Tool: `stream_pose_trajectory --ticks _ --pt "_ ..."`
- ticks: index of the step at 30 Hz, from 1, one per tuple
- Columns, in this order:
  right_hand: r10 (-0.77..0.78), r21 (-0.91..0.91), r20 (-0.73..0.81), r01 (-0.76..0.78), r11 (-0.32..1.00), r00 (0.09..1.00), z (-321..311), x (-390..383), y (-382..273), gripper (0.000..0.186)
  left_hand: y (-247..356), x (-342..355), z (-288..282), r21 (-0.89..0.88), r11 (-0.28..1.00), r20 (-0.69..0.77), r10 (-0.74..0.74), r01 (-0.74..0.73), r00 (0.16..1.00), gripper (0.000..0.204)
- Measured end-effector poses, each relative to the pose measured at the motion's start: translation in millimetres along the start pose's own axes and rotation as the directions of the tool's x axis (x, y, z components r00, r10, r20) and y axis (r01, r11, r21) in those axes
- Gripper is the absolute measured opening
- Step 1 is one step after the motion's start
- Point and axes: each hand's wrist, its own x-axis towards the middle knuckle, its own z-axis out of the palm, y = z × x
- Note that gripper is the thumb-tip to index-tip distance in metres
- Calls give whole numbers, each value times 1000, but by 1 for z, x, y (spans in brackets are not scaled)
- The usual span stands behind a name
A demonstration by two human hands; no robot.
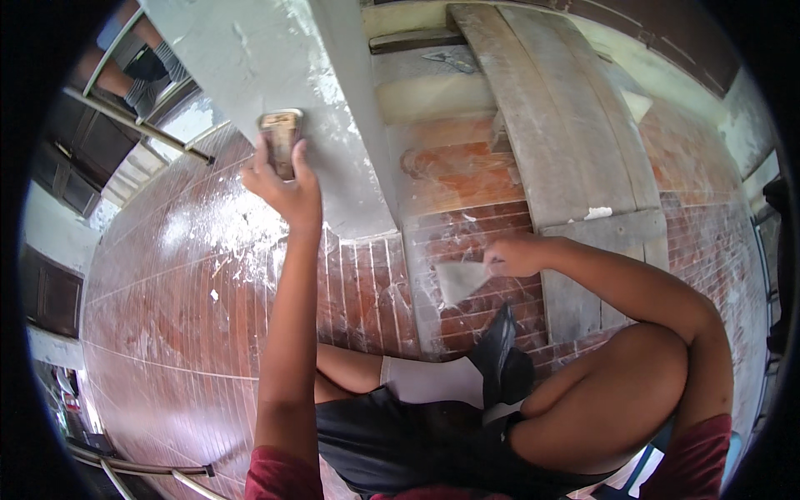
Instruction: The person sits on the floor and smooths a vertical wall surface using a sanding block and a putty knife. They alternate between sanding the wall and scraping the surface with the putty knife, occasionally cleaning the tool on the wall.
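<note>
My left hand (287,185) is closed around a small block with a brown, wood-like back and a pale rim, which looks like a sanding block (282,127). The block lies against the grey-white plastered face of a column (346,179). Rough white patches run along the column's edge. Lower and to the right, my right hand (515,255) grips the handle of a putty knife (464,282). Its wide pale blade points left above the tiled floor, away from the column. Slight blur covers both hands.
Worn wooden boards (575,108) form a long bench on the right. White dust and bits cover the red-brown tiles (167,308). Another person's feet (142,96) rest on a metal frame (137,125) at the upper left. A metal rail (133,467) stands at the lower left.
</note>
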Motion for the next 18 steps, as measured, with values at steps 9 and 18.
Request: stream_pose_trajectory --ticks 9,18 --pt "-245 -184 -747 162 969 618 -97 25 -97 32 -17 -153 -86 137 769 581 -573 624 578 47" --pt "-178 -233 -771 -10 973 611 -115 66 -135 28 -6 -223 -112 136 444 751 -629 886 200 53"
